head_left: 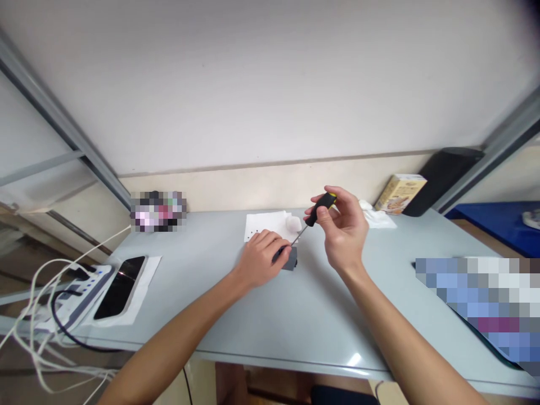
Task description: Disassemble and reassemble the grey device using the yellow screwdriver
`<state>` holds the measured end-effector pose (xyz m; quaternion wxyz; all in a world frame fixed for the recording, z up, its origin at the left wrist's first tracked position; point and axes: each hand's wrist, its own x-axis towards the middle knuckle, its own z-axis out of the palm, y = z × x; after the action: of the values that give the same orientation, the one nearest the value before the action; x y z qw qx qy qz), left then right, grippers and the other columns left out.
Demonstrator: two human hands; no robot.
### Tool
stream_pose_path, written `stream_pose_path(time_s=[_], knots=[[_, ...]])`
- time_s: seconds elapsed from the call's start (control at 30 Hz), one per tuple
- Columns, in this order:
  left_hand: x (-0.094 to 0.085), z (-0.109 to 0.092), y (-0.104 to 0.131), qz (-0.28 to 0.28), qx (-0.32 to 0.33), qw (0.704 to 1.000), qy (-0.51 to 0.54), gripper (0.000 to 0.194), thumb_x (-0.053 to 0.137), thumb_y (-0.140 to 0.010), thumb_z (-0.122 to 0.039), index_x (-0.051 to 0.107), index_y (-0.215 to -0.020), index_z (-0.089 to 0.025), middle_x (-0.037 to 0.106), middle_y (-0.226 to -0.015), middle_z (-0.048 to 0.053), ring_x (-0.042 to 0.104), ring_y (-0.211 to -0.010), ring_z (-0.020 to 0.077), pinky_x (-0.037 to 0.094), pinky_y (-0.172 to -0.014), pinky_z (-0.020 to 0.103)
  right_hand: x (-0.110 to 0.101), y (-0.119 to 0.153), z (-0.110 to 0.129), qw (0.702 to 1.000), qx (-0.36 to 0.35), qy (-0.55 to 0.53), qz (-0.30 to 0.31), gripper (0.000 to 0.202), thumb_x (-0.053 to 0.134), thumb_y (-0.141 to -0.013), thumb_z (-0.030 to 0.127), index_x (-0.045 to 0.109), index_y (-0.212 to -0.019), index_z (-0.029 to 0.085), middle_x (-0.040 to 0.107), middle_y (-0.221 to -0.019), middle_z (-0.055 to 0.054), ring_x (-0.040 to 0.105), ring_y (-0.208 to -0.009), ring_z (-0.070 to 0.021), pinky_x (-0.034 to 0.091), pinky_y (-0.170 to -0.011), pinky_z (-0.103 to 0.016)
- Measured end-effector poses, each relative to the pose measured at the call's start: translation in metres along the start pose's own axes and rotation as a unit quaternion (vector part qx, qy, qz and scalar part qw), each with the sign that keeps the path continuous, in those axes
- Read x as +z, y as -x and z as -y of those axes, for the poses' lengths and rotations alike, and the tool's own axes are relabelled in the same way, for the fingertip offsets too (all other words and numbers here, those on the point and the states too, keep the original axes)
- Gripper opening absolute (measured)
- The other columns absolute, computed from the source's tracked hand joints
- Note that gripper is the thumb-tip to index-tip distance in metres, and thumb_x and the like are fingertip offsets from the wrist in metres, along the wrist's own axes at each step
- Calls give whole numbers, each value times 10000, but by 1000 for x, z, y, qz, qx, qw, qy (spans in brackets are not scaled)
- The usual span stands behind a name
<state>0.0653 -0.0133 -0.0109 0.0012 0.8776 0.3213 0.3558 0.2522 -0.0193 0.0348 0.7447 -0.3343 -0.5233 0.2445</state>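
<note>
In the middle of the desk, my left hand [264, 259] is closed over a small dark grey box-shaped device [290, 259], holding it against the top; most of it is hidden by the fingers. My right hand [345, 228] grips a screwdriver [319, 210] by its black and yellow handle. Its thin metal shaft slants down to the left, and the tip meets the device beside my left fingers. Just behind lies a white sheet of paper [265, 222] with several tiny dark pieces on it, which look like screws. A small whitish rounded object [293, 224] rests at its right side.
On the left are a phone [120, 288], a power strip [76, 301] and tangled white cables [36, 337]. A yellowish box [400, 194], a black cylinder [442, 180] and crumpled tissue [377, 216] stand or lie back right. The grey desk [270, 320] ends at its front edge.
</note>
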Motion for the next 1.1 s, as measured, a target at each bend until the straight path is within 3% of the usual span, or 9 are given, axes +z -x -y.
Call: stream_pose_path(time_s=[0.37,0.8,1.1], knots=[[-2,0,1,1,-8,1000,1,229,465,-1059,-289,680,-1062,-208,743,-960,58,657,-898,203,492,-802,369,-3,-1,-7,999,34,-25,-5,339,770,-896,370,647,-1207,316,665,-1045,-21,705,-722,-163,650,-687,-380],[-1,0,2,4,-8,1000,9,192,506,-1037,-272,687,-1046,-211,730,-945,49,662,-902,200,485,-801,372,-5,-2,-9,999,26,-10,-26,364,765,-892,432,637,-1215,325,667,-1036,-29,695,-732,-170,665,-696,-386],[3,0,1,-41,-38,996,73,138,565,-997,-245,697,-972,-217,722,-931,46,671,-860,187,509,-806,372,-5,-2,-10,998,50,-25,-33,382,779,-876,413,626,-1213,323,666,-1046,-27,691,-731,-167,660,-717,-398]])
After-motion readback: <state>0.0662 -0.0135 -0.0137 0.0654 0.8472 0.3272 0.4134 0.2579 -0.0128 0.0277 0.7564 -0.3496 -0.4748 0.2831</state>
